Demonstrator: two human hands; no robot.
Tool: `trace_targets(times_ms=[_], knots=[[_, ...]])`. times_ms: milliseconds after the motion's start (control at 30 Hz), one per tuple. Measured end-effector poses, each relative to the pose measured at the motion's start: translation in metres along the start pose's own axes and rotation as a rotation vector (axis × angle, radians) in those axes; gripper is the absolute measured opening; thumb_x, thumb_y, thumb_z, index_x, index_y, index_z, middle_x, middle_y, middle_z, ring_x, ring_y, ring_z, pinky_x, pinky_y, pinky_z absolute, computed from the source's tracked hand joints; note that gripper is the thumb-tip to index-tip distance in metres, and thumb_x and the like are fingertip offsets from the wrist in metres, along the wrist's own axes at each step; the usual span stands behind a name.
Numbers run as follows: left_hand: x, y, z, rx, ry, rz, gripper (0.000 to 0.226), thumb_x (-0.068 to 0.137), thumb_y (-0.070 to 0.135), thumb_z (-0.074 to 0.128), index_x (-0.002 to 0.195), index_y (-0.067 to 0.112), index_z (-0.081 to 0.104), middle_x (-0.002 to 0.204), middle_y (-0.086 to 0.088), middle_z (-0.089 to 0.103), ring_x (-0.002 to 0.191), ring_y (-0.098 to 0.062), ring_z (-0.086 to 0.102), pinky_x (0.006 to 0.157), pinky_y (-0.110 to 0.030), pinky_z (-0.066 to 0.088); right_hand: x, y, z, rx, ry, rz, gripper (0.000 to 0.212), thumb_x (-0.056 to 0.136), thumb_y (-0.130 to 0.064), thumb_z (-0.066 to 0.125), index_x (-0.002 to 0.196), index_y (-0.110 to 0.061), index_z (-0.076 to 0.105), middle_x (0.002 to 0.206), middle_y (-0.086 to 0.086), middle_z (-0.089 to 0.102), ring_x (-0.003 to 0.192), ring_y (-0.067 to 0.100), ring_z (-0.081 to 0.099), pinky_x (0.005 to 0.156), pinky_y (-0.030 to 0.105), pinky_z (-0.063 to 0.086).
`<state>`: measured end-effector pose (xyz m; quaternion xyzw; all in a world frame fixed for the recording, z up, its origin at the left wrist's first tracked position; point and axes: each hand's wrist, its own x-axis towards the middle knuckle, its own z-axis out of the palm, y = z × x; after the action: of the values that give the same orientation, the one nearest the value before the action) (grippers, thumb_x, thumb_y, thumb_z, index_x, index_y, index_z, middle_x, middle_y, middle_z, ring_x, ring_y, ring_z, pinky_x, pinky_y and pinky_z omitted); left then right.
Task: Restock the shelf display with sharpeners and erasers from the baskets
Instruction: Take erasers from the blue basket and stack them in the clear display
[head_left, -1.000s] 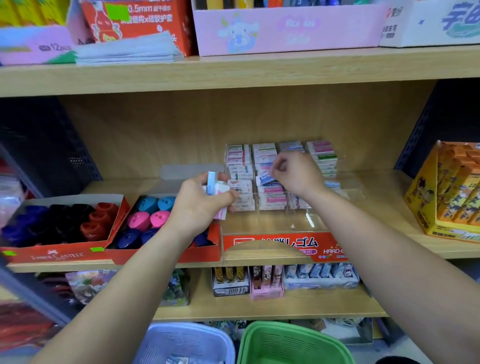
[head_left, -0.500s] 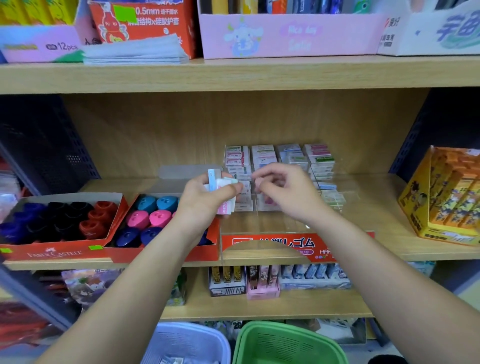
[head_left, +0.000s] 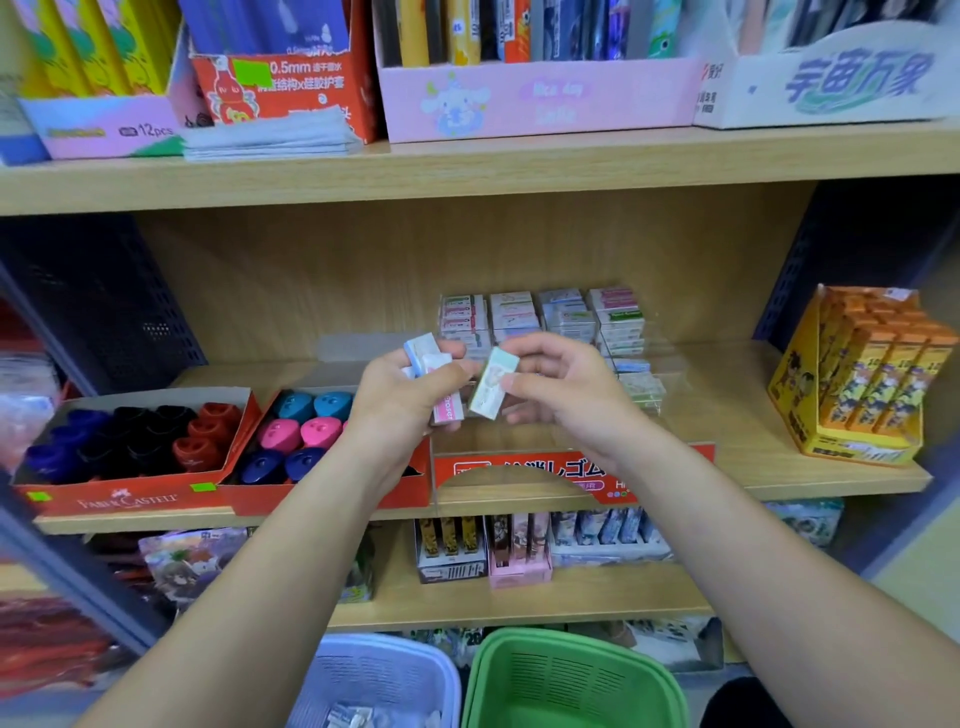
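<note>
- Drawn back from the rows a second ago, the right hand (head_left: 566, 400) now hovers in front of the clear display case (head_left: 524, 470), and a single pale green eraser (head_left: 491, 389) has appeared in it.
- Its grip is a pinch: thumb and fingertips clamp the eraser, which is tilted, above the case's red front panel.
- Just left of that, also in front of the case, the left hand (head_left: 400, 405) holds a bunch of erasers (head_left: 434, 366). Its grip is curled round them, and a blue-edged one sticks out on top.
- Eraser and bunch sit nearly touching; whether they actually meet cannot be told.
- Stacked erasers (head_left: 540, 317) fill the back of the case in four columns.
- Left of the case, two red cartons hold sharpeners (head_left: 306, 431), blue and pink in the nearer one, dark and red ones (head_left: 140, 441) in the farther.
- Right of the case, well apart on the same shelf (head_left: 779, 467), an orange-and-yellow carton (head_left: 857, 384) stands upright.
- Below the case, a lavender basket (head_left: 374, 670) with a few small wrapped pieces sits beside a green basket (head_left: 561, 675).
</note>
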<state>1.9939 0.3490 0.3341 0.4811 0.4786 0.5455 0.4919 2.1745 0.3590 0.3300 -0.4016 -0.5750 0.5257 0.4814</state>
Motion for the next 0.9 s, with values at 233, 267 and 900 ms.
trace_targets(times_ms=[233,267,900], knots=[[-0.012,0.001,0.0,0.057,-0.063,0.007,0.019,0.093,0.011,0.071,0.11,0.012,0.065,0.094,-0.009,0.079,0.083,-0.022,0.077,0.053,-0.027,0.05,-0.007,-0.001,-0.005,0.12,-0.036,0.08,0.024,0.1,0.0,0.051,0.112,-0.011,0.069,0.111,0.009,0.069,0.085,0.025,0.073,0.072,0.041,0.062],[-0.012,0.001,0.001,0.074,-0.068,0.009,0.019,0.092,0.012,0.072,0.11,0.013,0.066,0.094,-0.01,0.079,0.084,-0.024,0.077,0.054,-0.027,0.05,-0.008,-0.001,-0.006,0.132,-0.053,0.088,0.025,0.101,-0.001,0.05,0.112,-0.011,0.069,0.111,0.01,0.069,0.084,0.024,0.072,0.072,0.041,0.062],[0.008,-0.019,0.031,0.287,-0.166,0.001,0.036,0.089,0.02,0.077,0.118,0.013,0.056,0.095,-0.007,0.075,0.067,-0.02,0.074,0.058,-0.024,0.054,-0.016,-0.004,-0.127,-0.287,0.362,0.016,0.019,0.095,-0.001,0.063,0.104,-0.015,0.072,0.101,0.011,0.071,0.076,0.02,0.073,0.069,0.029,0.063]])
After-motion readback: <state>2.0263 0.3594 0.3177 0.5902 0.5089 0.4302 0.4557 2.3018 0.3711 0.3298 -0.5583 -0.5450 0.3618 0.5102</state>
